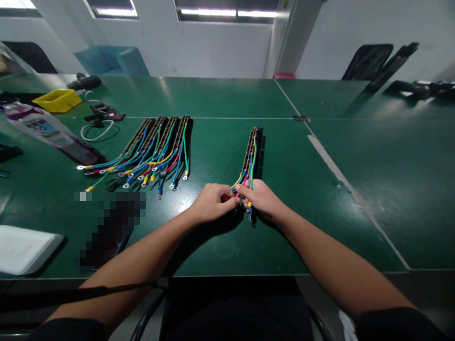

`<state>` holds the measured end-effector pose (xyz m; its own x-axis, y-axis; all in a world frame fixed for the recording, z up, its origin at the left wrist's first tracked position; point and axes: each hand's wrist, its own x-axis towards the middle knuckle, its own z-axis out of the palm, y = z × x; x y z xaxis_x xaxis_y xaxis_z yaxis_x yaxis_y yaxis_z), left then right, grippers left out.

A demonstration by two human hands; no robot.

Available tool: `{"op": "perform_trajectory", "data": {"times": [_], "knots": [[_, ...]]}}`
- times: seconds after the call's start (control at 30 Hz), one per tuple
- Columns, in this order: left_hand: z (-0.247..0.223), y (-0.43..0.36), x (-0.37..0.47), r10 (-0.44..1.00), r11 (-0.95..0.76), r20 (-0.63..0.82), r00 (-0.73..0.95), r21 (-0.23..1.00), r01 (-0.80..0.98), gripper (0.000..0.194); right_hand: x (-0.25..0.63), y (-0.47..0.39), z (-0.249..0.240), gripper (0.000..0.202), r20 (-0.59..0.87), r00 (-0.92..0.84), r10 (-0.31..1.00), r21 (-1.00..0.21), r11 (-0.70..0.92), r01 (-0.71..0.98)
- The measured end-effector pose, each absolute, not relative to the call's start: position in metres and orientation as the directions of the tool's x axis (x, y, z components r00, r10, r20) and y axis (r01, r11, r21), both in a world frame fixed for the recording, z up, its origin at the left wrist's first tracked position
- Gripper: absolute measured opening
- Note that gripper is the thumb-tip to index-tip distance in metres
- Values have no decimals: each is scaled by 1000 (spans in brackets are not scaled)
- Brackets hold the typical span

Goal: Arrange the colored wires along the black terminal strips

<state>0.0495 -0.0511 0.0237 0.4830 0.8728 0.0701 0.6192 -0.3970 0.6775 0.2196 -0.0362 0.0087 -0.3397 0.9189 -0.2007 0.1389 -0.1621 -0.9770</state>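
Observation:
A long black terminal strip (250, 150) with metal contacts stands apart from the others on the green table, coloured wires trailing from it toward me. At their near ends, my right hand (262, 199) is closed around the bundle of wires (252, 166), and ring-lug tips poke out below its fingers. My left hand (214, 202) meets it from the left, thumb and fingertips pinched at the red and yellow wires. The fingers partly hide what the pinch holds. Further left, several similar wired terminal strips (167, 135) lie side by side, their lugged wires fanned toward me.
On the left are a purple-white plastic pouch (50, 130), a yellow tray (59, 101), a white cable (97, 137), a white box (26, 249) and a blurred-out dark object (113, 232). Tape (334, 168) runs along a table seam on the right. The table (223, 258) ends close to me.

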Motion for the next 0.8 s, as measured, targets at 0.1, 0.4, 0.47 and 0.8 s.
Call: {"op": "perform_trajectory", "data": {"times": [0.1, 0.4, 0.47, 0.8], "knots": [[22, -51, 50, 876, -396, 66, 479, 665, 633, 29, 219, -36, 9, 20, -199, -335, 921, -978, -163, 133], [17, -49, 50, 867, -451, 126, 481, 607, 654, 23, 218, -37, 9, 22, -217, -296, 930, -968, -166, 189], [17, -49, 50, 865, -461, 136, 484, 597, 656, 23, 218, -36, 7, 22, -216, -293, 931, -967, -164, 194], [21, -51, 49, 872, -421, 104, 479, 659, 623, 29, 218, -35, 8, 21, -213, -315, 925, -971, -165, 172]]}}
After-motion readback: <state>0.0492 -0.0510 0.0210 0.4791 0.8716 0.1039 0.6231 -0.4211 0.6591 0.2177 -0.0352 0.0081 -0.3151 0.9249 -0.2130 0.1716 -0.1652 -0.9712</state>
